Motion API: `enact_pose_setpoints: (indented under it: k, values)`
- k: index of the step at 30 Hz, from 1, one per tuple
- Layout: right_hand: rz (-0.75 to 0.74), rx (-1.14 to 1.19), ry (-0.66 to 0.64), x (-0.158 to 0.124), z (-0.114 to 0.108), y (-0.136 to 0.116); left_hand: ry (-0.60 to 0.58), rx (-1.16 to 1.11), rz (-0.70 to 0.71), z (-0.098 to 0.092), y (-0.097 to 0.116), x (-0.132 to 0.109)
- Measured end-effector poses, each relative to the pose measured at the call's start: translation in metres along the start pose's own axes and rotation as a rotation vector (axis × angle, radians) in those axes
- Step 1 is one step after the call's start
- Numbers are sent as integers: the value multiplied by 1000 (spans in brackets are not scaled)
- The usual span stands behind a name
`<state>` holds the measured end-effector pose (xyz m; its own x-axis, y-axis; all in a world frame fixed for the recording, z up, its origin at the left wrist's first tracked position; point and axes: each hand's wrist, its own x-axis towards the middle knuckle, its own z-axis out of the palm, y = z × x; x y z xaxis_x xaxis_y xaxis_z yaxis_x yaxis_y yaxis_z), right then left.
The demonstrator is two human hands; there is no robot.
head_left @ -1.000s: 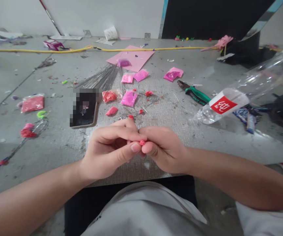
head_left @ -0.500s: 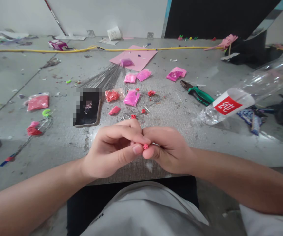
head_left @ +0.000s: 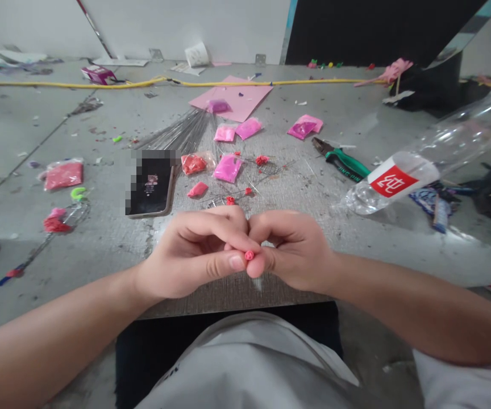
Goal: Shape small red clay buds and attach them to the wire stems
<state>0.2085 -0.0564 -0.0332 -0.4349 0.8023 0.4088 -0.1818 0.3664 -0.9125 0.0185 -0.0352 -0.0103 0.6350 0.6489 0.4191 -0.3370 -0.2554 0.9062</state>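
My left hand (head_left: 194,253) and my right hand (head_left: 292,247) meet over the near edge of the grey table (head_left: 100,233). Both are closed in a pinch, fingertips touching, on a tiny red bead (head_left: 249,255) held between the thumbs and forefingers. Whether a wire runs through the bead is too small to see. Just beyond the hands lie more red beads on thin wires (head_left: 231,200), and small bags of red beads (head_left: 193,164) and pink beads (head_left: 228,168).
A phone (head_left: 150,183) lies face up left of the hands. Green-handled pliers (head_left: 341,161) and a tipped clear plastic bottle (head_left: 403,179) lie to the right. A bundle of thin wires (head_left: 177,133), a pink sheet (head_left: 231,96) and a yellow cable (head_left: 79,86) lie farther back.
Both hands have stayed together on the bead and shifted slightly; the right fingers have curled tighter and the bead sits a little lower.
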Motion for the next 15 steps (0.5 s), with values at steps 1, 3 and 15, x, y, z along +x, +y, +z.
enact_pose_setpoints:
  k: [1,3,15]
  values:
    - [-9,3,15,0,0,0,9,-8,-8,-1,-1,0]
    - [-29,-5,49,1,-1,0,49,-23,-35,-3,-3,-1]
    - [64,-223,468,26,-41,23,218,219,-192,-58,-24,19]
